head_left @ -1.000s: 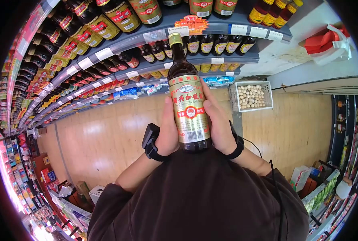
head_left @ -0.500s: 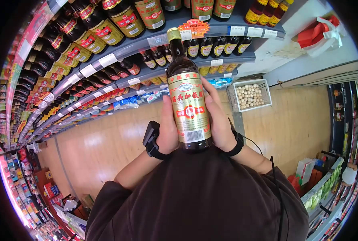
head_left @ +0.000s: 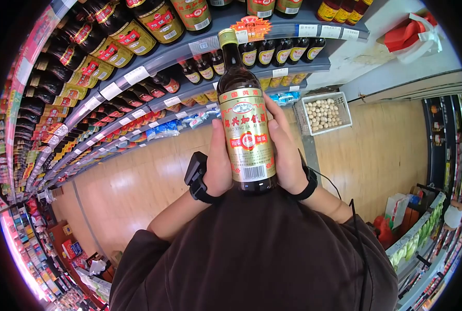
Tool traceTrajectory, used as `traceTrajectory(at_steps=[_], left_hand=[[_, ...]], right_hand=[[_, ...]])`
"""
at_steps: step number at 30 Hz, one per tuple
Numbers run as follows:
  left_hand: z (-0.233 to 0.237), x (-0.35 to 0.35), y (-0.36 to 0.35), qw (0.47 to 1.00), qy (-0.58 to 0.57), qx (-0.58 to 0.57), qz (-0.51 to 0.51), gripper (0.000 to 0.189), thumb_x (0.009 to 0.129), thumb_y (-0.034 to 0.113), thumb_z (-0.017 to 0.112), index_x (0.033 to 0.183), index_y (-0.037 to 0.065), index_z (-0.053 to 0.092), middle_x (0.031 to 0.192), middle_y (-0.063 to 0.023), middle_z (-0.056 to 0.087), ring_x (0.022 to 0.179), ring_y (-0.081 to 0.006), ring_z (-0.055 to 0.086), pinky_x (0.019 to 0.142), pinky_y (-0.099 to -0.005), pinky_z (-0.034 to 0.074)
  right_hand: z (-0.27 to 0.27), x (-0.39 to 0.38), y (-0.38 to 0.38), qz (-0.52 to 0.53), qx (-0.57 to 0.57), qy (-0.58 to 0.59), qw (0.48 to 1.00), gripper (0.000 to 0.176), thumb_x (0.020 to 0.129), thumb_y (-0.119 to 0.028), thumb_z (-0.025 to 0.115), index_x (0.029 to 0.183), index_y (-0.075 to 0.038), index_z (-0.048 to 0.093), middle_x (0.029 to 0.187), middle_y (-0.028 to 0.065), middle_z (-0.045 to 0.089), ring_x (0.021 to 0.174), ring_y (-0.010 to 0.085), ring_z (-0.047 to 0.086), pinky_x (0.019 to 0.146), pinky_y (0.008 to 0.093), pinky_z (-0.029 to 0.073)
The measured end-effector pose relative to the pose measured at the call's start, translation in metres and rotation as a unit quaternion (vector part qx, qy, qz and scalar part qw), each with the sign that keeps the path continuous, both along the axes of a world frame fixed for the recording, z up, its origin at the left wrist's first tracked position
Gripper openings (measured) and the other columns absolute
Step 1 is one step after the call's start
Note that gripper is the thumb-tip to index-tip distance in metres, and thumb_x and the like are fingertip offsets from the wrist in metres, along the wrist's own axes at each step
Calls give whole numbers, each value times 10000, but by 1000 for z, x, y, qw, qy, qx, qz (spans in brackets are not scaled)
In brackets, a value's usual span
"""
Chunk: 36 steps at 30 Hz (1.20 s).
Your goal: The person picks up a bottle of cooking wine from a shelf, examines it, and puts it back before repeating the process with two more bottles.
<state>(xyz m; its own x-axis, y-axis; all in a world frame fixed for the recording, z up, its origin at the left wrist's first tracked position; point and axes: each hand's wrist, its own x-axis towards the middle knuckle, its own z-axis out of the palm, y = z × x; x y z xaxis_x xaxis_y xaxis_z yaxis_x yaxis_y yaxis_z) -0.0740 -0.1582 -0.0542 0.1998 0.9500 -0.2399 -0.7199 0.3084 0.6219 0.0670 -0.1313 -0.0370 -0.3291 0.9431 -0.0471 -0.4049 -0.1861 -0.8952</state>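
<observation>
A dark glass bottle of rice wine (head_left: 245, 122) stands tilted in front of my chest, its gold cap pointing away toward the shelves. Its gold label with red characters and a barcode faces me. My left hand (head_left: 218, 167) is wrapped against the left side of the bottle, thumb along the label's edge. On the opposite side my right hand (head_left: 288, 158) grips it, with the thumb at the label and a finger reaching behind. The undersides of most fingers are hidden by the bottle.
Curved shelves (head_left: 189, 47) packed with bottles run along the front and left. A white crate (head_left: 302, 122) of round pale items sits on the wooden floor (head_left: 366, 155) at the right. A rack with green produce (head_left: 412, 243) stands at lower right; a cable hangs beside my right arm.
The bottle has turned slightly and its cap sits a little higher in view. Both hands keep their hold, and the shelves have shifted slightly upward.
</observation>
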Motion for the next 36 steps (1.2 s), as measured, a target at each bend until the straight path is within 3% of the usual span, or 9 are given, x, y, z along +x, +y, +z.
traceTrajectory(at_steps=[21, 29, 36], left_hand=[[1, -6, -1, 998, 20, 0, 53, 553, 1080, 470, 284, 1325, 26, 507, 1213, -114, 645, 1088, -183, 648, 943, -335, 523], [-4, -9, 1, 1000, 17, 8, 24, 506, 1042, 442, 411, 1364, 51, 410, 1272, -125, 582, 1132, -201, 624, 969, -352, 516], [-10, -5, 3, 999, 25, -1, 38, 477, 1045, 398, 430, 1377, 58, 398, 1274, -122, 569, 1140, -196, 613, 971, -350, 513]], right_hand=[[-9, -9, 2, 6, -21, -25, 999, 528, 1071, -297, 373, 1517, -25, 296, 1442, 132, 421, 1328, 176, 406, 1119, 315, 313], [-4, -9, 2, 17, -23, -50, 998, 530, 1069, -331, 390, 1492, -19, 329, 1398, 132, 450, 1294, 175, 431, 1097, 311, 335], [-6, -8, 4, 7, -38, -27, 999, 518, 1060, -296, 412, 1491, -20, 330, 1371, 123, 462, 1242, 158, 461, 1073, 294, 358]])
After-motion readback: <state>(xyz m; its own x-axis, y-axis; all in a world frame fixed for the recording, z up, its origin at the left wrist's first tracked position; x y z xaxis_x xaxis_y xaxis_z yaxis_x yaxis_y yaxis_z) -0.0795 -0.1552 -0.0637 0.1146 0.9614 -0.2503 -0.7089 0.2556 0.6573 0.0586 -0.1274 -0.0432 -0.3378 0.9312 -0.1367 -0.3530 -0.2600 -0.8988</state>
